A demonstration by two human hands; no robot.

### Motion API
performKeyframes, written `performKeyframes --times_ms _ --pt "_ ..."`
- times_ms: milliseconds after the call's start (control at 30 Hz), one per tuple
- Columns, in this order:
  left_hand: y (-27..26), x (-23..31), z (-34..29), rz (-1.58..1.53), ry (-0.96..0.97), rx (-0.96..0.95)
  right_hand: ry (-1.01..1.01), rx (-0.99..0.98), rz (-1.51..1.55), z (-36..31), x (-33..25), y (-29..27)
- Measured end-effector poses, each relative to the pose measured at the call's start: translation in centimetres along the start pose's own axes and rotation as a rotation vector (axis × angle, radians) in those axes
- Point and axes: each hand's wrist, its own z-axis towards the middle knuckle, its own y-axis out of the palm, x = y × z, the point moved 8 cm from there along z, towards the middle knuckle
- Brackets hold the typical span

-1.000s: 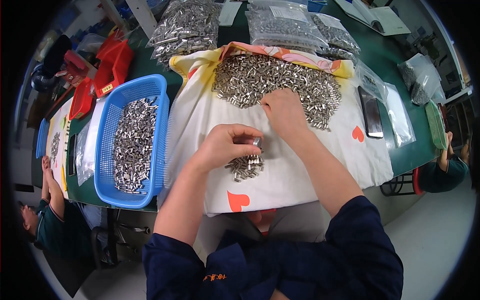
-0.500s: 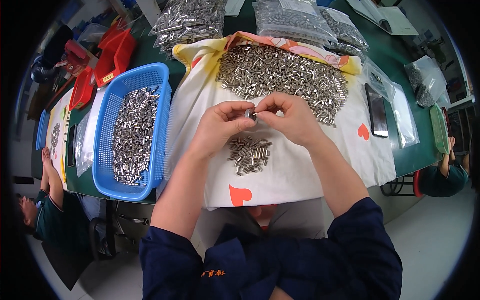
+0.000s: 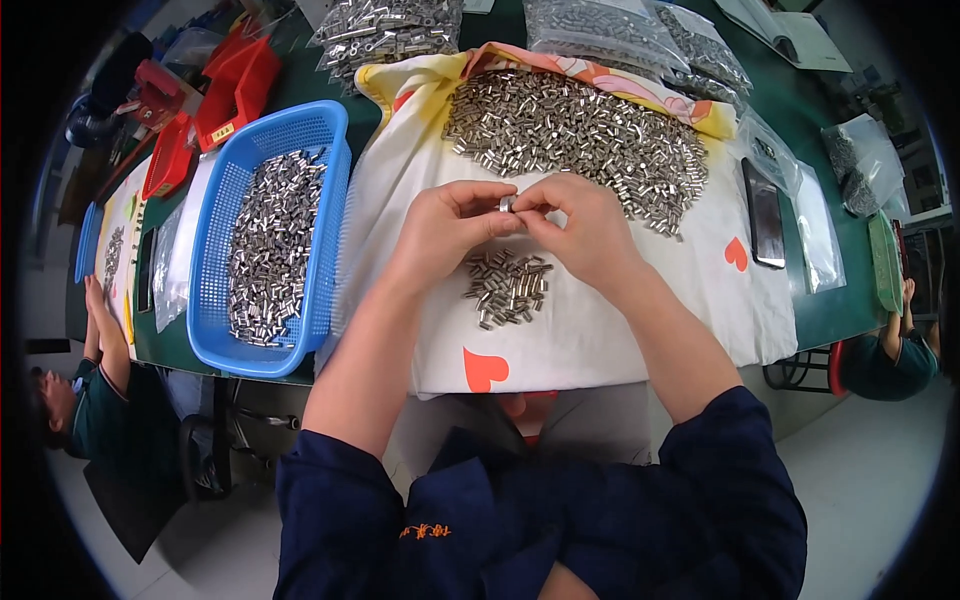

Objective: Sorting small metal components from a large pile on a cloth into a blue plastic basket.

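My left hand [image 3: 447, 226] pinches a small, shiny, round metal piece [image 3: 507, 204] between thumb and fingertips. It looks ring-like, though fingers cover part of it. My right hand [image 3: 578, 222] meets it from the other side, thumb and fingers pressed together. Whatever sits in that pinch is too small and covered to make out. Just below the hands lies a small pile of short metal sleeves [image 3: 507, 288] on a white cloth [image 3: 600, 345] with red hearts. Beyond the hands spreads a much larger heap of such sleeves [image 3: 580, 135].
A blue basket [image 3: 342, 190] holding many metal sleeves stands at left, near red bins [image 3: 237, 92]. Bags of metal parts [image 3: 600, 38] line the back. A phone [image 3: 764, 215] and clear bags lie at right. Other people sit at both sides, one at far left [image 3: 100, 400].
Both hands stay together at the round metal piece. Its face has turned and more of it is covered by the fingers, the right fingertips now closer against it. The whole view has shifted slightly.
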Motion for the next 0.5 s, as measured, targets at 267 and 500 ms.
performKeyframes --times_ms 267,500 --pt "-0.3 0.8 -0.4 0.047 0.025 -0.029 0.201 -0.141 0.264 0.4 1.7 0.2" --pt "1.2 0.6 -0.8 0.112 -0.055 -0.129 0.311 -0.262 0.385 0.4 2.8 -0.4"
